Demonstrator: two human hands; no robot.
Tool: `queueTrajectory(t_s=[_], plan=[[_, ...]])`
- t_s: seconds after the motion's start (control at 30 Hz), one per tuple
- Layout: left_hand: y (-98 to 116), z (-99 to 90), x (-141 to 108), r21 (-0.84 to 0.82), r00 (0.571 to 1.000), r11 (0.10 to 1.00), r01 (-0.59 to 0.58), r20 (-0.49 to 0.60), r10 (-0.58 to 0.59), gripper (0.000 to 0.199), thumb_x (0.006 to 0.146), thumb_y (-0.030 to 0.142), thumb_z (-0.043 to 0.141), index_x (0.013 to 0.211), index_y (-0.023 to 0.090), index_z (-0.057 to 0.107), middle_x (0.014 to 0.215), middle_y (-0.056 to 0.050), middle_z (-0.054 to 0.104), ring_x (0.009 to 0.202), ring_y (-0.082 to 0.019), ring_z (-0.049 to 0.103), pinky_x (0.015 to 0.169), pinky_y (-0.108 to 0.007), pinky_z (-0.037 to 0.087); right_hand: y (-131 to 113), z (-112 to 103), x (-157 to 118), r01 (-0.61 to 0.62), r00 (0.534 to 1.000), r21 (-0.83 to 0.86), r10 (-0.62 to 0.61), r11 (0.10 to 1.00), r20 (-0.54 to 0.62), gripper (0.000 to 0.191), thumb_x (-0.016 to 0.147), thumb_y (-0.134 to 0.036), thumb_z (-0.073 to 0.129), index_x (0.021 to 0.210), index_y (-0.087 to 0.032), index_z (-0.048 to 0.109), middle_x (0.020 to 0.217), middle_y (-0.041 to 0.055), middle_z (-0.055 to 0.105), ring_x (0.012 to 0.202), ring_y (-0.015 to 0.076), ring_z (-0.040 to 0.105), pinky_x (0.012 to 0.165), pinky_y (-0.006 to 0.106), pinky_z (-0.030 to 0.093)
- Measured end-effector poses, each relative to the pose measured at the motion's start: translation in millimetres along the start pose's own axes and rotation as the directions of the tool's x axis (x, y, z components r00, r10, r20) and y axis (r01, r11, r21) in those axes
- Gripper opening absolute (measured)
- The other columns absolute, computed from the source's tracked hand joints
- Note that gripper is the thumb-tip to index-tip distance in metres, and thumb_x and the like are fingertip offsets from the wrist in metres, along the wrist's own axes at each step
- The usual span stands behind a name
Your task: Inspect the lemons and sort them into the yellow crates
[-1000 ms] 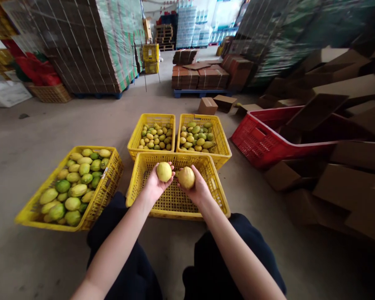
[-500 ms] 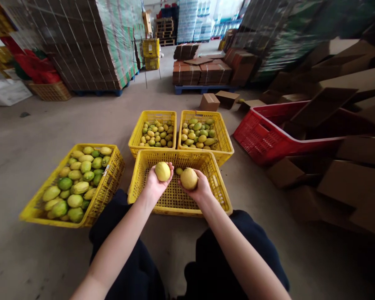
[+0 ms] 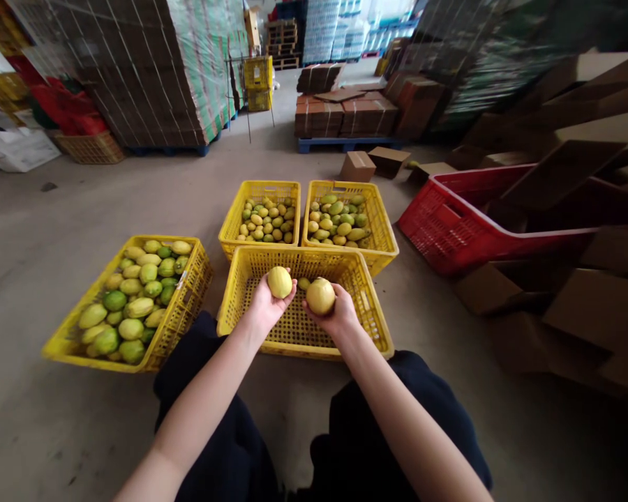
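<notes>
Both my hands are over a yellow plastic crate (image 3: 299, 351) between my knees. My left hand (image 3: 266, 307) curls from below around a round yellow fruit (image 3: 280, 282) with faint ribs. A slightly duller yellow fruit (image 3: 320, 297) rests in my right hand (image 3: 341, 314), gripped from its right side. The two fruits are apart, nearly level with each other. Behind them a small yellow-green fruit (image 3: 304, 284) lies in the crate, partly hidden. To the left, another yellow crate (image 3: 160, 346) is heaped with larger green and yellow fruits (image 3: 139, 307).
Two yellow crates of fruit, one back left (image 3: 230, 226) and one back right (image 3: 381, 233), touch the front crate's far side. A red crate (image 3: 439, 223) with cardboard stands at right, beside loose boxes (image 3: 596, 307). Farther back are flattened cartons (image 3: 369, 115) on a blue pallet (image 3: 340, 145).
Both fruits remain in my hands. My left hand has risen slightly and turned its fruit a little. The whole view has shifted slightly to the right.
</notes>
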State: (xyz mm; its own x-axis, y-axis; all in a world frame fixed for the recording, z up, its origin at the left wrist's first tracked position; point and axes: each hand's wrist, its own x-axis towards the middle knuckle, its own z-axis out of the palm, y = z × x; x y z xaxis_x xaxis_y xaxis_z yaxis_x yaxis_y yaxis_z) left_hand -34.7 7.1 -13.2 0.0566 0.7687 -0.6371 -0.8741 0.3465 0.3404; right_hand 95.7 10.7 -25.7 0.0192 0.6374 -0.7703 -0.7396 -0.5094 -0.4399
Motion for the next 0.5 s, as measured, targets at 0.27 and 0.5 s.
queueTrajectory(t_s=[0.27, 0.5], plan=[[1.1, 4.0, -2.8, 0.051, 0.997, 0.997, -0.053, -0.049, 0.056, 0.014, 0.087, 0.024, 0.062, 0.079, 0.015, 0.057, 0.068, -0.002, 0.061, 0.061, -0.013, 0.063, 0.054, -0.024, 0.058, -2.5, -2.0, 2.9, -0.025, 0.999, -0.015, 0.024, 1.0, -0.026, 0.013, 0.085, -0.03, 0.043, 0.077, -0.023, 0.051, 0.056, -0.0003, 0.058, 0.05, 0.018, 0.057, 0.045, 0.029, 0.049], [4.1, 2.8, -9.3, 0.078, 1.0, 0.997, 0.011, 0.004, -0.011, 0.023, 0.092, 0.027, 0.048, 0.085, 0.01, 0.062, 0.07, -0.008, 0.067, 0.062, -0.016, 0.066, 0.052, -0.024, 0.058, -0.9, -4.3, 6.4, -0.096, 0.993, -0.015, 0.097, 0.995, 0.063, 0.023, 0.087, -0.03, 0.035, 0.085, -0.02, 0.056, 0.061, 0.0057, 0.062, 0.052, 0.0201, 0.06, 0.044, 0.028, 0.047]])
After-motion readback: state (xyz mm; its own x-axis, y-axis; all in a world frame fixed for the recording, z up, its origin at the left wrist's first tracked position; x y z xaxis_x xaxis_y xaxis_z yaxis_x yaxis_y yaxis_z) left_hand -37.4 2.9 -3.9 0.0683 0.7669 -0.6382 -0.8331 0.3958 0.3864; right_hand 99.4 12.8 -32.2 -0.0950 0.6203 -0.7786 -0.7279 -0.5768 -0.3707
